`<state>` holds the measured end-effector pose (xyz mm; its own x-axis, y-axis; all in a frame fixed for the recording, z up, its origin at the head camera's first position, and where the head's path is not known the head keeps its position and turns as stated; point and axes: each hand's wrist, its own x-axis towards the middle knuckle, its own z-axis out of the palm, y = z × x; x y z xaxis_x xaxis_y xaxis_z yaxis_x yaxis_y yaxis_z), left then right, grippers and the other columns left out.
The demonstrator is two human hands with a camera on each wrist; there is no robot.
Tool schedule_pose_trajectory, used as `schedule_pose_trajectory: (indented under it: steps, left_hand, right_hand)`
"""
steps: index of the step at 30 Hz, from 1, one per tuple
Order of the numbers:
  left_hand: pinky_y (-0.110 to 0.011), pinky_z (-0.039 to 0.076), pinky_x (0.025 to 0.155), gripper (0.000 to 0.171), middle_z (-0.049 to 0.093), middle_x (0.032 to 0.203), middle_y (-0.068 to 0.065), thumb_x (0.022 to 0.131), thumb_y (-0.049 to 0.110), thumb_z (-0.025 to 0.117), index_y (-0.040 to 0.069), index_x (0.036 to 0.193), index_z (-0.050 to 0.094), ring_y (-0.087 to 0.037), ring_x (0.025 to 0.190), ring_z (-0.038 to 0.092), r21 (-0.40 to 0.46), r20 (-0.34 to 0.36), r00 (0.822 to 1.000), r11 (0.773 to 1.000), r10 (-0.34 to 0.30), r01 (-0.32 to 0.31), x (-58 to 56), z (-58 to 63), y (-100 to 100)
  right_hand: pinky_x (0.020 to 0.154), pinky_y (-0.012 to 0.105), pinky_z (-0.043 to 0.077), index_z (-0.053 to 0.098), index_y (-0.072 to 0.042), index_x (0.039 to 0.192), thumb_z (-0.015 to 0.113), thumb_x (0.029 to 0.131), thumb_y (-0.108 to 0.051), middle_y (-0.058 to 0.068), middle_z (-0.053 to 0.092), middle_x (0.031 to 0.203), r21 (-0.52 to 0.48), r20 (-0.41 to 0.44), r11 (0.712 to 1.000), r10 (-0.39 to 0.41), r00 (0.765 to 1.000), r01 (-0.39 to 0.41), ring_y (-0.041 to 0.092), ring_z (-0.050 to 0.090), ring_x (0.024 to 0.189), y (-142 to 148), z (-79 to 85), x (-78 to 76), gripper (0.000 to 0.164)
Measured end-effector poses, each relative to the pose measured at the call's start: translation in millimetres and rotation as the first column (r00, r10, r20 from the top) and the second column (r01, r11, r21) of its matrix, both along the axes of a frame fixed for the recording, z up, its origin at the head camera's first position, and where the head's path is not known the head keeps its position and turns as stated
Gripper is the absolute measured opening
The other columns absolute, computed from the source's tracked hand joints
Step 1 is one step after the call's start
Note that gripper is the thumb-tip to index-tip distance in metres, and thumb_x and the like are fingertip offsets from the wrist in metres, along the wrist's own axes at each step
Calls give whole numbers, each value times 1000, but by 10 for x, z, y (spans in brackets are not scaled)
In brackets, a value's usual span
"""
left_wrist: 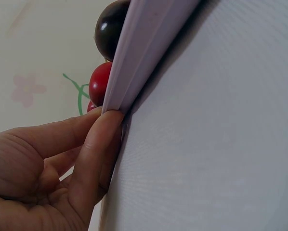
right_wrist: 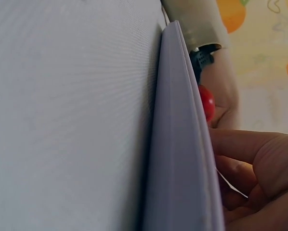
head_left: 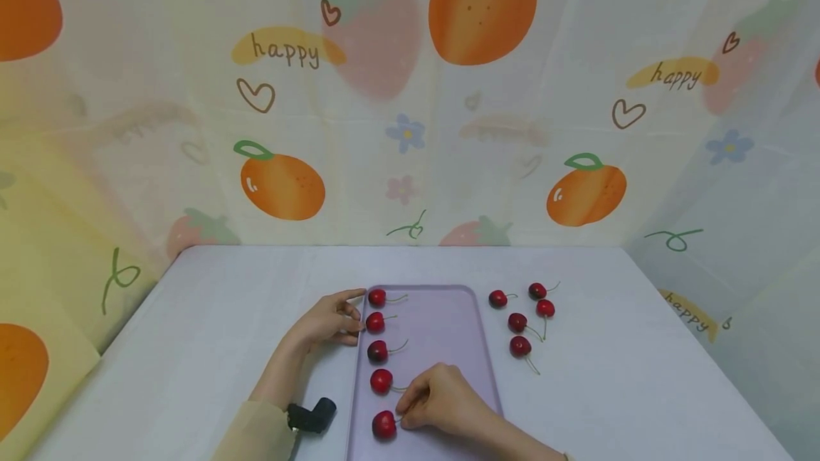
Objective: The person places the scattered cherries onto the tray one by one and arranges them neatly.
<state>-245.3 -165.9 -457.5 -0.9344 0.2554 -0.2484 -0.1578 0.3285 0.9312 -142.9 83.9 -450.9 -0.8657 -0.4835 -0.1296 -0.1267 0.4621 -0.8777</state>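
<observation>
Round, dark-red cherries (head_left: 381, 381) are gleaming smooth and glossy; the rectangular, pale-purple, plastic-looking tray (head_left: 438, 333) is appearing smooth; the white tabletop (head_left: 608, 375) is looking matt.

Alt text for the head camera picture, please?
A right hand pinches the stem of the nearest cherry in a row of five on a lilac tray; the left hand holds its edge. Five more cherries lie to the right.

the left forearm (head_left: 280, 372) slants forward and inward, the left hand (head_left: 329, 317) reaching farther from the body than its counterpart, with thumb and fingers in a pinching grip. the right forearm (head_left: 512, 440) enters from the lower right; the right hand (head_left: 442, 398) bends its fingers toward the thumb in a fine pinch.
</observation>
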Motion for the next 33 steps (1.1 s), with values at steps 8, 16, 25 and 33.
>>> schedule_pose_trajectory:
  steps: [8,16,25,33]
  left_hand:
    - [-27,62,64,70,55,94,-10,86,-1,68,7,150,40,-15,72,61,-10,-5,1000,1000,0,0,-6,12,2]
    - [-27,62,64,70,55,95,-10,86,-2,67,7,150,40,-15,73,61,-12,8,1000,1000,10,-10,-11,-4,2]
    - [-27,62,63,70,56,94,-10,85,-2,68,7,150,41,-15,72,60,-23,1,1000,1000,9,-9,-14,-18,-4]
    - [-27,62,63,70,56,94,-10,86,-1,68,8,150,41,-15,73,60,-26,1,1000,1000,11,-11,-13,-25,-3]
  right_hand:
    - [54,15,51,79,-10,77,84,67,-3,3,74,68,3,25,1000,3,1000,-3,3,63,60,4,16,-10,13]
    - [57,16,53,79,-10,78,85,68,-4,2,74,70,8,55,1000,9,998,-9,6,64,62,31,48,-15,13]
    - [56,19,54,79,-10,85,81,74,-11,2,73,74,42,-2,999,5,1000,-5,7,62,64,222,185,-126,11]
    - [59,19,55,78,-8,89,80,76,-14,2,75,79,58,-73,995,-71,995,75,7,64,68,467,273,-251,14]
